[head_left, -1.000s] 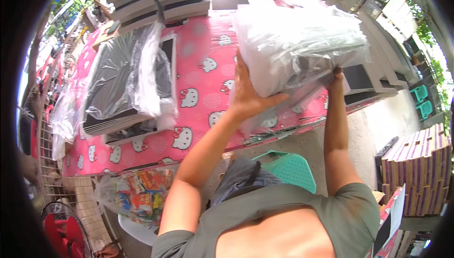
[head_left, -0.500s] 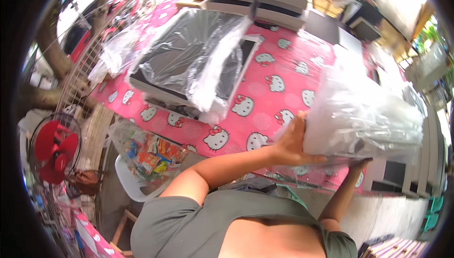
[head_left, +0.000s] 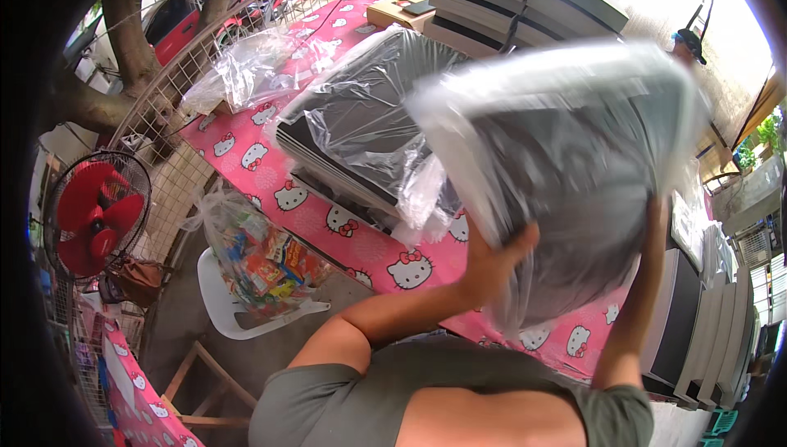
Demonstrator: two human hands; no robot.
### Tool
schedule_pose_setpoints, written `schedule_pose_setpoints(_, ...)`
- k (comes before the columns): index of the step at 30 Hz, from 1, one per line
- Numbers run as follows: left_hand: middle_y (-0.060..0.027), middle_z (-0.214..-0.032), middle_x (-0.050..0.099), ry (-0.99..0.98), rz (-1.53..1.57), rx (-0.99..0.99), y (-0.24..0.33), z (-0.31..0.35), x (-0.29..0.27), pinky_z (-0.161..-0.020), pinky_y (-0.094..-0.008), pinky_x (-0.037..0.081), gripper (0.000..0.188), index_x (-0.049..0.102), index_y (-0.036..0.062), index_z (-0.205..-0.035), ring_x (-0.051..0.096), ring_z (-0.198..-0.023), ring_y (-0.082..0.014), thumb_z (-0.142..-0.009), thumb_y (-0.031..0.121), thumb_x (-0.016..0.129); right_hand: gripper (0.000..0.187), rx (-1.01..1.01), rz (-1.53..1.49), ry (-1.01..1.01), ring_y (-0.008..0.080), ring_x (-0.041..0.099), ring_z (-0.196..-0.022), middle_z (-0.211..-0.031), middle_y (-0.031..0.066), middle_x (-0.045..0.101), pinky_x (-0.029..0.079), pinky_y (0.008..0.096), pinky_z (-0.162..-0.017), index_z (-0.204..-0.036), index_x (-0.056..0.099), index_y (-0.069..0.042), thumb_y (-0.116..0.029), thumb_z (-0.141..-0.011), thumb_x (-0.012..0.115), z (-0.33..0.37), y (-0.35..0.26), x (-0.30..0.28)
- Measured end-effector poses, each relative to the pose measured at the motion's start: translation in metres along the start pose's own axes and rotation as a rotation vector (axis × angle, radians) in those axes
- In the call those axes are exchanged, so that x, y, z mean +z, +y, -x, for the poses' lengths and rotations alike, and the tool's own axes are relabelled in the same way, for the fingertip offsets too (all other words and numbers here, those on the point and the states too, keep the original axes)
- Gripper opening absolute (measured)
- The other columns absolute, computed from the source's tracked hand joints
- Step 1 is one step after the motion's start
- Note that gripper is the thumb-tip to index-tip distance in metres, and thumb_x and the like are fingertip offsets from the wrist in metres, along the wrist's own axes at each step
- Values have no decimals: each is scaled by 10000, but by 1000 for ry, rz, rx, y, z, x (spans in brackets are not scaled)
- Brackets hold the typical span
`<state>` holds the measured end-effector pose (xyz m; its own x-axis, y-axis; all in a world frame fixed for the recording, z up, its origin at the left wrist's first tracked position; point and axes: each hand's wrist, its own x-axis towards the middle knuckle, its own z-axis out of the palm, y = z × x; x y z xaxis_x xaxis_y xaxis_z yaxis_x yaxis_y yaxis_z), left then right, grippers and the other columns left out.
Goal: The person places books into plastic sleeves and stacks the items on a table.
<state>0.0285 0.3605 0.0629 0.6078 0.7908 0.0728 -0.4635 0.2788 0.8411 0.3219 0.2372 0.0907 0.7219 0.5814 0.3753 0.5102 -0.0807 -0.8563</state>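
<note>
Between my two hands is a plastic-wrapped stack of dark flat sheets [head_left: 574, 168], tilted up above the pink table and blurred by motion. My left hand [head_left: 498, 262] grips its left side, thumb across the front of the plastic. On the opposite side my right hand [head_left: 656, 221] holds the edge, its fingers mostly hidden behind the bundle. Just left of the bundle, a second plastic-covered stack of dark panels [head_left: 361, 119] lies on the table, its loose clear wrap bunched at the near right corner.
The pink table cover [head_left: 270, 160] has cartoon cat faces. Tall grey-black stacks [head_left: 484, 4] stand at the back, more stacked panels [head_left: 697, 316] at right. A white chair [head_left: 229, 316] holds a bag of colourful packets [head_left: 270, 262]. A red fan [head_left: 97, 213] stands left; another person [head_left: 689, 45] is far right.
The wrapped bundle has been swung up and left from the table's right side, turning its dark broad face toward me. Both hands have stayed on it. My view has shifted rightward.
</note>
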Motion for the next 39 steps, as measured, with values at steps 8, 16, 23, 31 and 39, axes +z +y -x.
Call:
schedule_pose_setpoints(8, -56, -898, 530, 424, 568, -21, 134, -96, -82, -720, -345, 466, 368, 480, 58, -990, 544, -817, -190, -800, 351, 595, 682, 148, 84, -819, 157, 518, -893, -953, 115, 587, 411, 288, -775, -1028, 573, 13, -601, -735, 520, -175, -170, 248)
schedule_pose_setpoints(16, -104, -1094, 508, 421, 679, -79, 148, -145, -162, -886, -425, 379, 403, 436, 40, -1137, 491, -984, -256, -838, 287, 545, 743, 205, 310, -976, 191, 519, -941, -1034, 139, 570, 387, 319, -845, -1043, 589, -30, -679, -693, 500, -220, -131, 391)
schedule_pose_setpoints(23, -92, -1106, 520, 234, 728, -176, 127, -137, -172, -946, -386, 320, 419, 433, 22, -1153, 467, -1042, -231, -842, 287, 529, 835, 17, 443, -987, 281, 401, -1156, -1233, 177, 446, 308, 373, -948, -1221, 467, -98, -726, -671, 454, -214, -103, 382)
schedule_pose_setpoints(31, -168, -1147, 479, 228, 393, 43, 126, -116, -179, -945, -412, 297, 445, 376, -41, -1193, 437, -1063, -270, -852, 229, 470, 569, -377, 197, -287, 275, 601, -758, -736, 153, 616, 467, 338, -666, -828, 650, -56, -602, -707, 545, -162, -193, 305)
schedule_pose_setpoints(39, -179, -1195, 472, 527, 84, 1520, 144, -57, -67, -962, -364, 353, 702, 363, 8, -1248, 469, -1102, -252, -706, 321, 681, 386, 118, 417, 65, 254, 606, -761, -787, 139, 626, 463, 333, -698, -853, 638, -55, -408, -698, 638, -62, 38, 133)
